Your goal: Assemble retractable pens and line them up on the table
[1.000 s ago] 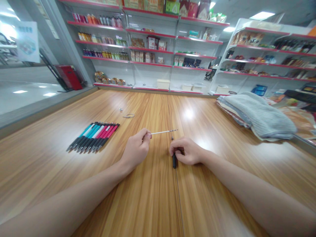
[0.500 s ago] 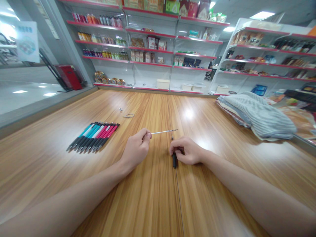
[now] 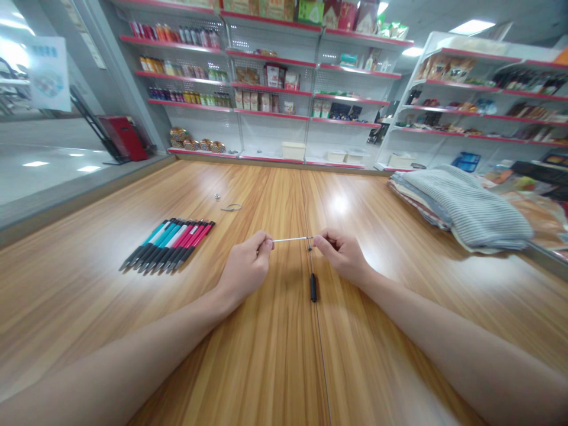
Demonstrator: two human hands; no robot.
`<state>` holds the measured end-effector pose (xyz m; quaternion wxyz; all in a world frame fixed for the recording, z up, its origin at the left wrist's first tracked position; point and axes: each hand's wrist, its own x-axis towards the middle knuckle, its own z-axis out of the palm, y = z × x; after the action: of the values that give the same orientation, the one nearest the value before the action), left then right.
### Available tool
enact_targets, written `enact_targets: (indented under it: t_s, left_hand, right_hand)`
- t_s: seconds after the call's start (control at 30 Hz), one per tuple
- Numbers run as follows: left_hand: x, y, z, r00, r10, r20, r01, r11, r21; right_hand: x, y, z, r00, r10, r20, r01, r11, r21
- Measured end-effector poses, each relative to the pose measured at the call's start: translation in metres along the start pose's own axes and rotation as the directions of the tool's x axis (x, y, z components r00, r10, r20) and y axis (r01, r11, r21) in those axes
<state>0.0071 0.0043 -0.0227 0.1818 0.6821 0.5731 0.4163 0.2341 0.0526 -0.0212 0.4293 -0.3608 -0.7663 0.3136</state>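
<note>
Above the table, a thin white pen refill with a dark tip lies level between my hands. My left hand is closed, its thumb and fingers pinching the refill's left end. At the tip end, the fingertips of my right hand are pinched together on the refill. Below them on the table, a black pen grip piece rests along the seam, and a small dark part is near the refill's tip. A row of blue, white and pink pens with black grips lies left of my hands.
A small silver piece and a pale, thin loop are beyond the pens. Folded striped cloths are stacked at the right. Stocked shelves stand behind the wooden table.
My right hand has let go of the black grip piece and moved up to the refill's tip. My left hand has barely moved, still holding the refill.
</note>
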Motion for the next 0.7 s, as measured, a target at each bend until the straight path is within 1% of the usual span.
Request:
enact_targets:
  t_s: [0.17,0.3,0.6,0.7]
  left_hand:
    - [-0.0008,0.0004,-0.0004,1.000,-0.015,0.015,0.015,1.000,0.004]
    - [-0.0004,0.0006,-0.0006,1.000,-0.010,0.021,0.010,1.000,0.017]
    - [-0.0008,0.0029,-0.0017,1.000,-0.004,0.028,0.004,1.000,0.019]
    - [-0.0010,0.0034,-0.0016,1.000,-0.002,0.023,0.001,1.000,0.019]
  right_hand:
    - [-0.0006,-0.0009,0.0000,0.999,0.005,-0.036,-0.005,1.000,0.009]
    - [-0.0004,0.0006,-0.0001,0.999,0.027,-0.021,-0.026,0.999,0.045]
    - [0.0003,-0.0005,0.0000,0.999,0.033,-0.028,-0.033,0.999,-0.024]
    - [0.0002,-0.0012,-0.0008,0.999,0.041,-0.023,-0.041,0.999,-0.019]
